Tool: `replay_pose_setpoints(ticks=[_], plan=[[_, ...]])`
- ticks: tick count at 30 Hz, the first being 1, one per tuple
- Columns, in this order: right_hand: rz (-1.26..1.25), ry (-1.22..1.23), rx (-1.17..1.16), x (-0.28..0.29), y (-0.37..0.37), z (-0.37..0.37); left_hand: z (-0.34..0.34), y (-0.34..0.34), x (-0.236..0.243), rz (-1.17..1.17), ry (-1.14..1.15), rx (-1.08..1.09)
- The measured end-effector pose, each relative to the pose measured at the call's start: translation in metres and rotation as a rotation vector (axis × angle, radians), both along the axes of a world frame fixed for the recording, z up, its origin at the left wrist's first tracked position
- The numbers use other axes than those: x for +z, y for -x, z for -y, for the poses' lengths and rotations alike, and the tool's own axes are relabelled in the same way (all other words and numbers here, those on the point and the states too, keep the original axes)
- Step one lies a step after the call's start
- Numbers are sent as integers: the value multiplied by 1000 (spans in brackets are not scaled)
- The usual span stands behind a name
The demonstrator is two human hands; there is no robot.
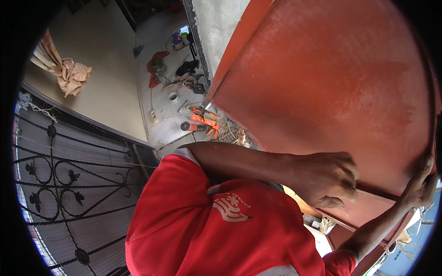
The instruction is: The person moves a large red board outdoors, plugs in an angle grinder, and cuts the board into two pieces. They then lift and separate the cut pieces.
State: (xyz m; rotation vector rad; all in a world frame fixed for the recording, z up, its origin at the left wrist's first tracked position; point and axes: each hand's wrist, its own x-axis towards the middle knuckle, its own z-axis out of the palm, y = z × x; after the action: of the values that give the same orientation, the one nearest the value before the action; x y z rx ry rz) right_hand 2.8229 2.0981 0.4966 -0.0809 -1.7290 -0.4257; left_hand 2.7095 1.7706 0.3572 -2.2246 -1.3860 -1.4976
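A large red-brown door panel point(331, 92) fills the right of the view, with a darker smudged patch on its surface. My left hand point(327, 179) is in front of its lower part, at the end of an arm that crosses my chest. Its fingers are curled and slightly blurred, with the thumb below them; what they hold, if anything, is hidden. At the panel's far right edge, my right hand point(420, 186) grips the rim, fingers wrapped round it.
On the tiled floor lie an angle grinder point(195, 126), an orange caulking gun point(207, 122), a white cup point(173, 96) and a red mesh bag point(158, 69). A black wrought-iron grille point(60, 188) stands at left, below a tied curtain point(72, 76). A grey wall point(216, 27) adjoins the panel.
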Motion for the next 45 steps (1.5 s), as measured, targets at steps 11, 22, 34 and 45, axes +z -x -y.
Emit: replay_pose_setpoints(ticks=[11, 22, 34, 45], plan=[[264, 265, 434, -154, 112, 180, 40, 81, 93, -564, 686, 970], [698, 415, 753, -250, 150, 300, 180, 99, -39, -578, 716, 1174], [543, 648, 730, -290, 52, 188, 258, 85, -99, -391, 796, 1155], [1027, 689, 190, -369, -30, 103, 301, 103, -142, -211, 1008, 1176]])
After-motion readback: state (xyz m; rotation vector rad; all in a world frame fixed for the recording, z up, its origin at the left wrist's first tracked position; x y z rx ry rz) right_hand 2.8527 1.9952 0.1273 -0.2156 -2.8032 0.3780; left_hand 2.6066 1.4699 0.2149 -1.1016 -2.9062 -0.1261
